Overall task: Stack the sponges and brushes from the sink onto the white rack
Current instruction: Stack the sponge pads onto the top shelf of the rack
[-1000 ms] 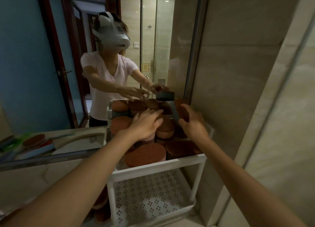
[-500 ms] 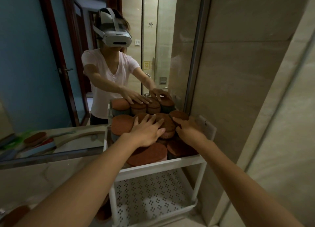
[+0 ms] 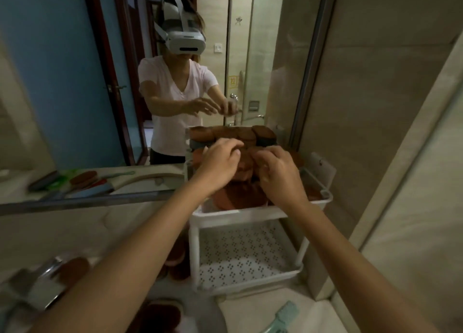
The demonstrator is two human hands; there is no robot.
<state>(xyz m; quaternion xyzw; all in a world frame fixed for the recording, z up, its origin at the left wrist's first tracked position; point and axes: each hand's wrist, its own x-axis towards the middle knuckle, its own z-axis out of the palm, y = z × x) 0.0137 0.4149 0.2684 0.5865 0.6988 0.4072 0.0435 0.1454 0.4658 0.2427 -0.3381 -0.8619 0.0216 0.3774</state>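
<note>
1. The white rack (image 3: 253, 213) stands on the counter against the mirror (image 3: 75, 82) and the side wall. Its top tier is crowded with round reddish-brown sponges (image 3: 238, 195), while the perforated lower tier looks bare.
2. Both hands hover over that top tier. The left hand (image 3: 220, 162) has its fingers loosely spread and curved down, touching or just above the pile. The right hand (image 3: 278, 172) has its fingers bent and drawn together over the middle of the pile; whether they pinch a sponge I cannot tell, since the hand hides what lies under it and the view is blurred there.
3. The step in hand looks like settling or tidying pieces already on the rack, not fetching.
4. More stays off the rack: brown sponges in the sink area (image 3: 162, 312) at the bottom edge, a pale green brush (image 3: 283, 317) lying near them, and a few brown pieces beside the rack's lower left.
5. The next move likely calls for pulling the hands back, reaching down to the sink, and using the free lower tier, since the top is nearly full and could spill.
</note>
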